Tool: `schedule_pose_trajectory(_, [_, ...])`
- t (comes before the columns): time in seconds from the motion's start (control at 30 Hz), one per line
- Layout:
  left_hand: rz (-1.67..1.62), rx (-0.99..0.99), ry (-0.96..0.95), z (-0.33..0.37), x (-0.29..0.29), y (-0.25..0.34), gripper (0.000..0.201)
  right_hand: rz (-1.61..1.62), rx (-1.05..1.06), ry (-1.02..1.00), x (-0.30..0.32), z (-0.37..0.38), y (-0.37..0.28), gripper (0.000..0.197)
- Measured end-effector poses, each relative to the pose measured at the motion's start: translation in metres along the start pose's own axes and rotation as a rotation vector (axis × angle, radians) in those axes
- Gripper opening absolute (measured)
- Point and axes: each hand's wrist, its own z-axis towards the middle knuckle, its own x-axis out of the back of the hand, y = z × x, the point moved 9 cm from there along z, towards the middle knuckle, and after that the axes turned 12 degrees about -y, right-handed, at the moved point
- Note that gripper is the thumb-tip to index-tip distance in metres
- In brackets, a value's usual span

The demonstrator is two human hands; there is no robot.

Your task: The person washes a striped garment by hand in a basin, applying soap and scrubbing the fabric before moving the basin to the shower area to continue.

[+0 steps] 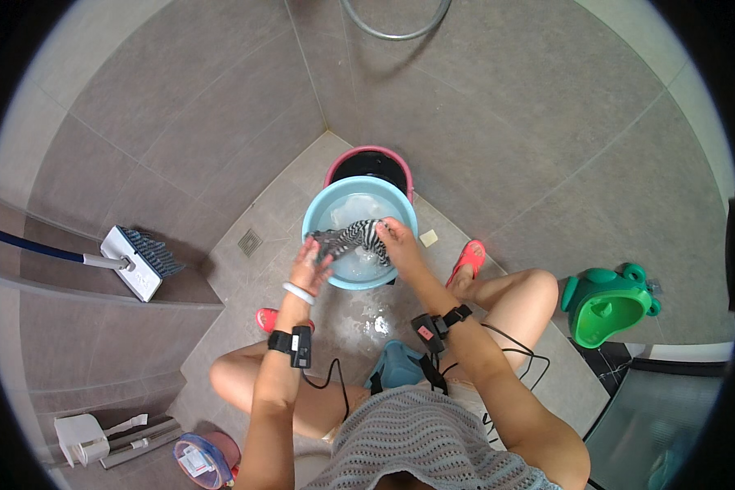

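A black-and-white striped cloth [354, 236] is stretched between my two hands above a light blue basin [309, 207]. My left hand [309, 268] has the cloth's grey, blurred left end between its thumb and fingers, at the basin's near-left rim. At the other end, my right hand [402, 247] pinches the cloth between thumb and fingers. Part of the cloth sags toward the cloudy, sudsy water [359, 265] in the basin. What kind of cloth or garment it is cannot be made out.
Behind the blue basin stands a pink-rimmed basin [407, 170] with a dark inside. Wet suds [374, 325] lie on the tiles near me. A brush [143, 261] is at left, a green potty [600, 310] at right. A floor drain [250, 242] lies left of the basins.
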Motion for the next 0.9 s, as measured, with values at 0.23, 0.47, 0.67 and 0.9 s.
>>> schedule_pose_trajectory(0.23, [-0.525,-0.087,-0.247,0.006,-0.048,-0.050,0.038,-0.307,0.224,-0.038,-0.089,-0.031,-0.050,0.020])
schedule_pose_trajectory(0.47, [-0.488,0.016,-0.164,0.000,-0.075,-0.051,0.025,-0.842,-0.040,0.142,-0.035,0.007,-0.014,0.026])
schedule_pose_trajectory(0.67, [-0.505,0.064,-0.200,0.008,-0.055,-0.061,0.028,-0.663,0.152,0.006,-0.082,-0.022,-0.031,0.023])
schedule_pose_trajectory(0.9, [-0.540,-0.010,-0.297,0.000,-0.089,-0.042,0.033,-0.718,0.034,0.181,-0.035,0.000,-0.003,0.024])
